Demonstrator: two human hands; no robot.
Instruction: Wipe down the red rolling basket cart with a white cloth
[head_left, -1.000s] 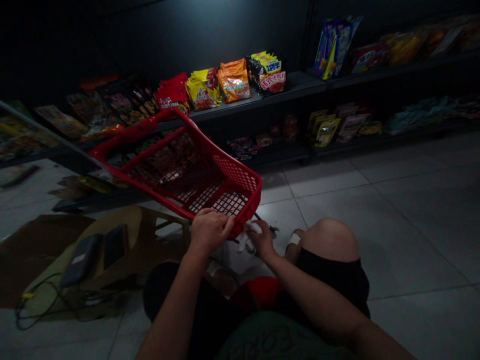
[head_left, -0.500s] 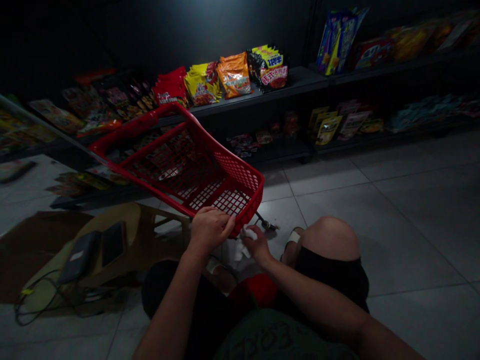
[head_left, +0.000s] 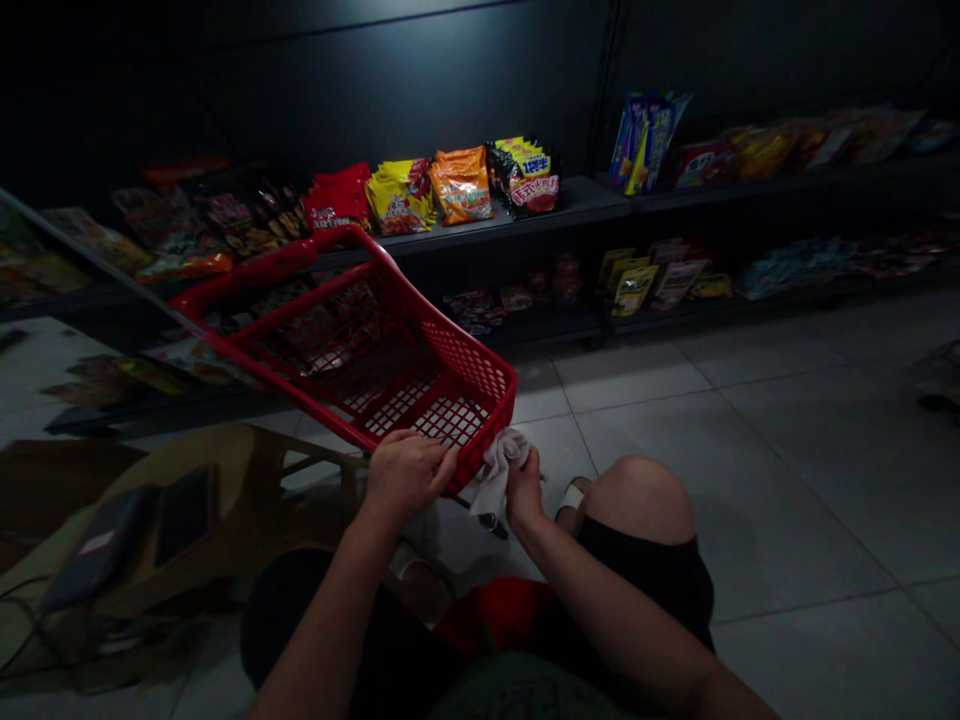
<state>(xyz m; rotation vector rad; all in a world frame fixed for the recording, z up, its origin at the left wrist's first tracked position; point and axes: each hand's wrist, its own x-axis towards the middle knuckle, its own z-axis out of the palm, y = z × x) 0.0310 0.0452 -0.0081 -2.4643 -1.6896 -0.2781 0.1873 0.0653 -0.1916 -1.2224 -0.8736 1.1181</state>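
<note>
My left hand [head_left: 409, 475] grips the lower edge of a red plastic shopping basket [head_left: 469, 365], which is tilted up in front of me with its mesh base showing. My right hand [head_left: 523, 490] pinches a crumpled white cloth [head_left: 499, 465] and presses it against the basket's near corner. Below the cloth, a small dark object [head_left: 491, 523] lies on the floor, its exact kind unclear in the dim light.
Low dark shelves [head_left: 480, 225] hold snack packets along the back. Grey floor tiles [head_left: 750, 470] spread to the right. At the left, flattened cardboard [head_left: 202, 470] lies under dark flat devices [head_left: 101, 545] and cables. My knee [head_left: 641, 500] rises at the lower right.
My right hand has lifted the cloth from below the basket corner onto its edge. The view has tilted, so the shelves sit lower in the picture. The dark floor object appears shifted.
</note>
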